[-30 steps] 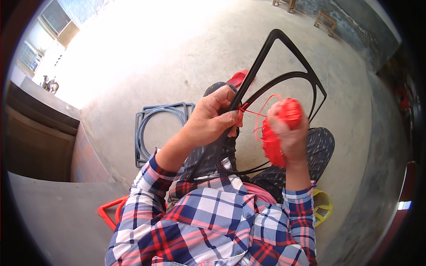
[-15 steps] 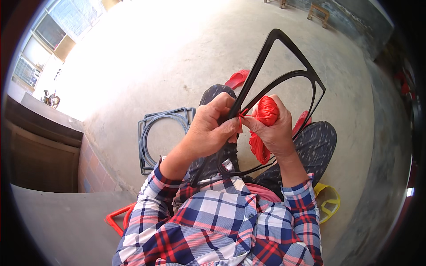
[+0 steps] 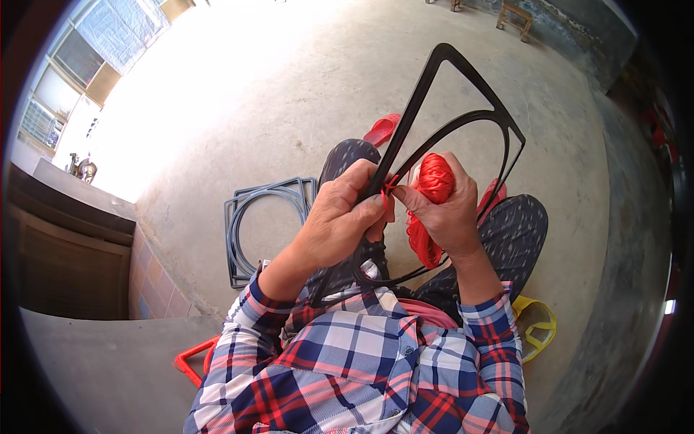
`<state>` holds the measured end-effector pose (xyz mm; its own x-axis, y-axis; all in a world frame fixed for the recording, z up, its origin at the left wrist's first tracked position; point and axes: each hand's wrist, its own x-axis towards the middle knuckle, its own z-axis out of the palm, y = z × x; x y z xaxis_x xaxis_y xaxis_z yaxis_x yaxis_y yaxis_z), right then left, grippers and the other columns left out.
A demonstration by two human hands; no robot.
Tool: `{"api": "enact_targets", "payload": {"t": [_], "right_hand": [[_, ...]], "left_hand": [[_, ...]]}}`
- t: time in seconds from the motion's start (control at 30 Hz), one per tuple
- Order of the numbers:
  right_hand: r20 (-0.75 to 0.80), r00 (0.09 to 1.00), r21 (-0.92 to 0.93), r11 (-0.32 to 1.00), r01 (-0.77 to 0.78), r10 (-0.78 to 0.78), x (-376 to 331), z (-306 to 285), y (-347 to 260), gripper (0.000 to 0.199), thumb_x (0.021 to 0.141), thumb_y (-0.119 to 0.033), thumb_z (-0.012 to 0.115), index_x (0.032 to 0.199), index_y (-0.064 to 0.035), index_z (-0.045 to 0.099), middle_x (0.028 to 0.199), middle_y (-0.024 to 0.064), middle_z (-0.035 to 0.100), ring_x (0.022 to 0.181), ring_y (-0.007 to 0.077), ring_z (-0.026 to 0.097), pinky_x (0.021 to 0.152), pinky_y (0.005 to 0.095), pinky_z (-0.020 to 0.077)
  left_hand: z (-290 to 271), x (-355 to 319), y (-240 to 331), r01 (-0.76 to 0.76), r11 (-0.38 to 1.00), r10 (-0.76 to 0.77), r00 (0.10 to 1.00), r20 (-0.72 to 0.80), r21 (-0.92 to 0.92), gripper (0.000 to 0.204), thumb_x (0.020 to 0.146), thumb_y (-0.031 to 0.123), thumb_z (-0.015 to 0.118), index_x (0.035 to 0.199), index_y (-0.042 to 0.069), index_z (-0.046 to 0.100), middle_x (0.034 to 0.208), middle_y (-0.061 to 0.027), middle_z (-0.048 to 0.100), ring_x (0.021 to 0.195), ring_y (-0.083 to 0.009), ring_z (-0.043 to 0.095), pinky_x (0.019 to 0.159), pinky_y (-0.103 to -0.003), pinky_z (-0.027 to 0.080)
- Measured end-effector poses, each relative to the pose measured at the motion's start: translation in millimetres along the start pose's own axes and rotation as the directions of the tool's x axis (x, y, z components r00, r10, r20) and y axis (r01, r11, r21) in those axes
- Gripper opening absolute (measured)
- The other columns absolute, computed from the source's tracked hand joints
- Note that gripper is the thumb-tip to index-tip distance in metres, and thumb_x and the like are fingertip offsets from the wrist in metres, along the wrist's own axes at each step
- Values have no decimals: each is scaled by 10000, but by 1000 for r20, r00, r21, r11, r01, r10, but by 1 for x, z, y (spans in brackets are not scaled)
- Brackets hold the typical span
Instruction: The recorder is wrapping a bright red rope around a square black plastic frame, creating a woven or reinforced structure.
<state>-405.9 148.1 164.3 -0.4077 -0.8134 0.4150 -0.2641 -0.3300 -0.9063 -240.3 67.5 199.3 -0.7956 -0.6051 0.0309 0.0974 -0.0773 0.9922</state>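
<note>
Two bare hands work close together at the black frame (image 3: 413,108), which is held tilted above the person's lap with one corner pointing up and away. Clamped on its near bar is the left hand (image 3: 343,213), its thumb beside a small red tie (image 3: 388,189) wound on that bar. Just right of the tie, the right hand (image 3: 450,213) is closed around a bundle of red string (image 3: 437,181), its thumb tip near the tie; whether it pinches the strand, I cannot tell. Left of the black frame, grey frames (image 3: 230,246) lie stacked on the floor. Beyond its near bar lies a red slipper (image 3: 382,130); farther off, up and right of it, stands a wooden stool (image 3: 517,10).
</note>
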Motion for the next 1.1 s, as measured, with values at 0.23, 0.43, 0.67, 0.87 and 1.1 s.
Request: {"api": "enact_targets", "payload": {"t": [0.23,0.43,0.67,0.87,1.1], "right_hand": [[19,1000,-38,999,15,-15,1,-4,-5,298,784,-107,823,826,-57,533,672,-12,566,587,58,502,545,227,440],[-18,998,-209,977,52,-57,2,-15,-6,264,740,-42,770,788,-58,511,638,16,539,552,92,495,528,267,430],[-53,995,-309,949,69,-89,-5,-21,1,207,733,-13,669,756,-51,468,605,54,494,510,132,484,506,298,410],[-68,985,-509,854,104,-161,2,-20,17,229,659,-35,715,804,-52,538,648,91,575,562,249,606,549,348,492],[-114,974,-610,788,85,-193,7,-25,22,220,674,-56,702,816,-57,534,681,118,596,606,324,619,573,382,503]], "left_hand": [[8,-3,3,-140,940,144,990,10,313,214,819,23,639,981,-7,501,702,-44,557,650,-105,540,596,-250,449],[6,3,-6,-75,964,90,995,-47,255,204,864,46,686,973,17,516,691,-22,518,659,-68,511,584,-252,434],[8,5,-10,-43,965,58,997,-50,259,140,879,28,656,959,9,543,673,-18,508,645,-61,494,568,-252,423],[10,8,-19,-143,928,144,989,24,344,127,904,72,631,985,37,540,671,47,520,580,-17,460,503,-201,362],[12,4,-12,-89,952,100,995,-23,293,133,914,72,639,1000,45,541,672,42,535,547,-14,460,480,-193,356]]}}
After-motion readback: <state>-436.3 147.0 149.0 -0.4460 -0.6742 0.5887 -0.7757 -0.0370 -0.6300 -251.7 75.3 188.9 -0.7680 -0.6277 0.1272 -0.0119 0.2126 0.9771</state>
